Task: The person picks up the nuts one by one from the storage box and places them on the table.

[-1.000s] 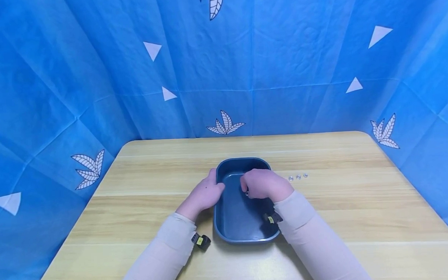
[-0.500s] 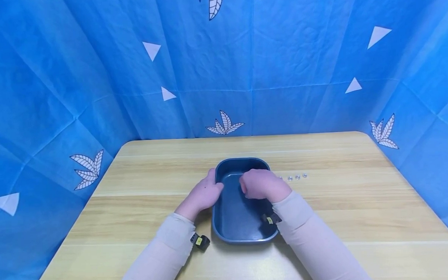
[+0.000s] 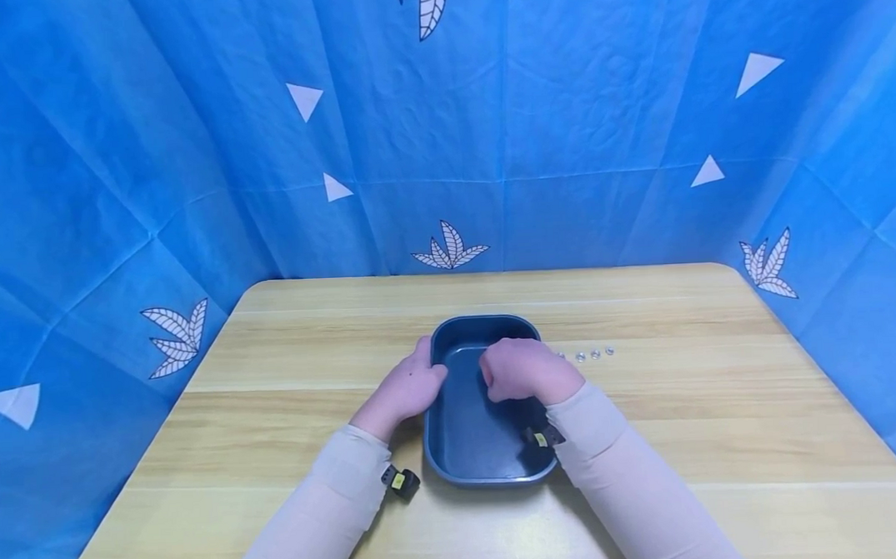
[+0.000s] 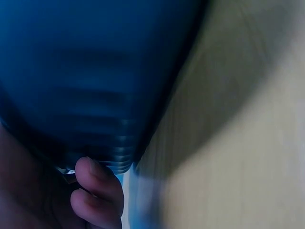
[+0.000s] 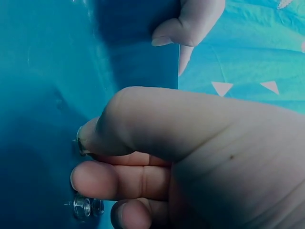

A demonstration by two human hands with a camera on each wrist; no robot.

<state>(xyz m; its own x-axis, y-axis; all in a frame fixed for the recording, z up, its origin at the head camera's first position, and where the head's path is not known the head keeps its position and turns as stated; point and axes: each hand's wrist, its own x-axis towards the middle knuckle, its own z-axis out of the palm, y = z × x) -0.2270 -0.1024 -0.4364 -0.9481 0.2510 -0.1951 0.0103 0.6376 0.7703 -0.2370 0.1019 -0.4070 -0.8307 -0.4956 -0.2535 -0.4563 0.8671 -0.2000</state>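
Note:
A dark blue rectangular tray [image 3: 471, 454] stands on the wooden table. My left hand [image 3: 416, 381] grips its left wall, thumb over the rim on the inside and fingers along the outside; in the left wrist view two curled fingertips [image 4: 97, 183] show by the tray's ribbed outer side [image 4: 95, 71]. My right hand [image 3: 523, 370] reaches into the tray with curled fingers. The right wrist view shows thumb and fingers pinched together low in the tray, a thin metal edge of a nut [image 5: 80, 144] at the thumb tip. Silver hex nuts [image 5: 82, 207] lie just below the fingertips.
Several small silver nuts [image 3: 596, 355] lie in a row on the table [image 3: 724, 417], right of the tray; my right hand overlaps the row's left end. A blue patterned curtain [image 3: 591, 123] hangs behind and at both sides. Wrist cameras [image 3: 404, 483] ride on both forearms.
The right hand's fingertips turn slightly, and the small metal piece seen at them a second ago is now hidden in the head view. The left hand and the tray hold nearly still.

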